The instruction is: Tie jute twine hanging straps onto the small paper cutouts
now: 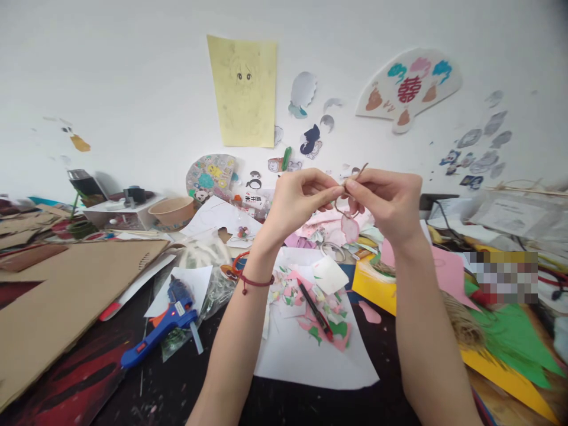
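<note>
Counter: dark and crowded; its surface [319, 408] shows along the white sheet's near edge and between that sheet and the glue gun.
Cardboard: a large brown sheet [89, 307] takes up the left side, its right edge slanting toward the glue gun.
Coloured paper: green [519, 343] and yellow [510, 378] sheets overlap beyond the right forearm, near a roll of twine [464, 322].
White sheet: its near part [306, 367] lies bare between the forearms; pink and green paper scraps [339, 329] cover the middle.
Glue gun: blue [173, 313], lying left of the left forearm.
Left hand: raised over the counter [297, 195], thumb and index finger pinched together on the cord.
Right hand: level with it [393, 192], fingers likewise closed on the cord, tips almost meeting the left's.
Pen: black and red [315, 310], lying across the scraps.
Cord: thin, brown [364, 169], one end sticking up, a loop hanging below the fingertips.
</note>
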The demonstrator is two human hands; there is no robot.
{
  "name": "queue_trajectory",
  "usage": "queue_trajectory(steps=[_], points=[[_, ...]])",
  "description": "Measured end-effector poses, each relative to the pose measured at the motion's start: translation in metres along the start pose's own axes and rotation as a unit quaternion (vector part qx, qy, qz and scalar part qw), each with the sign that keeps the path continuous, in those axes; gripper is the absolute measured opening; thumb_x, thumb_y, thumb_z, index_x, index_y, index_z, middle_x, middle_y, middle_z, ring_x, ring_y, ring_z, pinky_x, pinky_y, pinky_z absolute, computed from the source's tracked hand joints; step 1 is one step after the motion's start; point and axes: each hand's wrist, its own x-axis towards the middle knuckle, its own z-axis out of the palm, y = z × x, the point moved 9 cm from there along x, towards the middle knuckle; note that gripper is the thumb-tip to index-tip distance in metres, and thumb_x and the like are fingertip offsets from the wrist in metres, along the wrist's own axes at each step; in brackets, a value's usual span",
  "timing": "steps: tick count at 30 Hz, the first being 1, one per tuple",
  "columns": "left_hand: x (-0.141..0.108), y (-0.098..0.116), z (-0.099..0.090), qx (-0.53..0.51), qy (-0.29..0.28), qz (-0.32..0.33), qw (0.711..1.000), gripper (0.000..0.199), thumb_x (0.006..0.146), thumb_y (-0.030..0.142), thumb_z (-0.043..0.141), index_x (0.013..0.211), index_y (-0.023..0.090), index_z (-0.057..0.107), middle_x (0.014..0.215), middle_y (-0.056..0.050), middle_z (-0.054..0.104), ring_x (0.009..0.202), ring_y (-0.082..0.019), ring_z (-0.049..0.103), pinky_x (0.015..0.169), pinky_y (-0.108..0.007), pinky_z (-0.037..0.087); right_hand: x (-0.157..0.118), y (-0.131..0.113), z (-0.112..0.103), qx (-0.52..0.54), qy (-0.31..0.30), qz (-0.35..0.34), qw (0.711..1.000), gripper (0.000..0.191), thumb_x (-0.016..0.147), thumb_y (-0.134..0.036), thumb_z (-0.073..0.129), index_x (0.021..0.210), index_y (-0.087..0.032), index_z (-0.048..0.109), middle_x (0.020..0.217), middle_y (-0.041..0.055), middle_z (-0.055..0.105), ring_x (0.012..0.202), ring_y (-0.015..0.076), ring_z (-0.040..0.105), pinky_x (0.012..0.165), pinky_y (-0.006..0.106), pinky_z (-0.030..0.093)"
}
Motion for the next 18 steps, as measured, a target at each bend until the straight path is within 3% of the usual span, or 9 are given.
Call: queue_trajectory(steps=[5, 9, 13, 18], points=[[0.002, 0.000, -0.006, -0.013, 0.016, 0.016, 1.000, 0.029, 0.081, 0.038, 0.080, 0.079, 0.013, 0.067, 0.068, -0.001, 0.066, 0.057, -0.007, 0.059, 0.053, -0.018, 0.048, -0.001, 0.001, -0.002, 0.006, 0.024, 0.001, 1.000, 0.015, 0.085, -0.024, 0.074, 0.072, -0.019, 0.073, 0.058, -0.0011, 0.062, 0.045, 0.0097, 0.054, 0.044, 0.027, 0.040], [0.002, 0.006, -0.003, 0.008, 0.014, 0.033, 0.999, 0.022, 0.091, 0.034, 0.070, 0.082, 0.014, 0.063, 0.070, 0.001, 0.059, 0.058, -0.005, 0.052, 0.052, -0.019, 0.042, -0.001, 0.000, -0.001, 0.017, 0.040, 0.003, 0.999, 0.014, 0.085, -0.023, 0.073, 0.072, -0.019, 0.073, 0.061, -0.0007, 0.063, 0.043, 0.0093, 0.053, 0.043, 0.027, 0.041], [0.001, -0.002, 0.003, -0.061, 0.020, -0.033, 0.997, 0.021, 0.095, 0.029, 0.064, 0.079, 0.015, 0.060, 0.069, 0.002, 0.053, 0.057, -0.005, 0.047, 0.052, -0.019, 0.038, 0.000, -0.005, 0.000, 0.016, 0.054, -0.009, 0.998, 0.014, 0.084, -0.019, 0.071, 0.070, -0.018, 0.072, 0.059, -0.0018, 0.061, 0.042, 0.0079, 0.050, 0.042, 0.026, 0.038], [0.001, -0.014, 0.012, -0.200, 0.030, -0.100, 0.974, 0.024, 0.097, 0.020, 0.057, 0.074, 0.014, 0.059, 0.073, 0.001, 0.051, 0.059, -0.004, 0.042, 0.049, -0.018, 0.036, -0.001, -0.010, -0.002, -0.026, 0.080, -0.031, 0.996, 0.014, 0.084, -0.020, 0.071, 0.070, -0.019, 0.071, 0.061, -0.0006, 0.063, 0.048, 0.0095, 0.052, 0.048, 0.027, 0.041]])
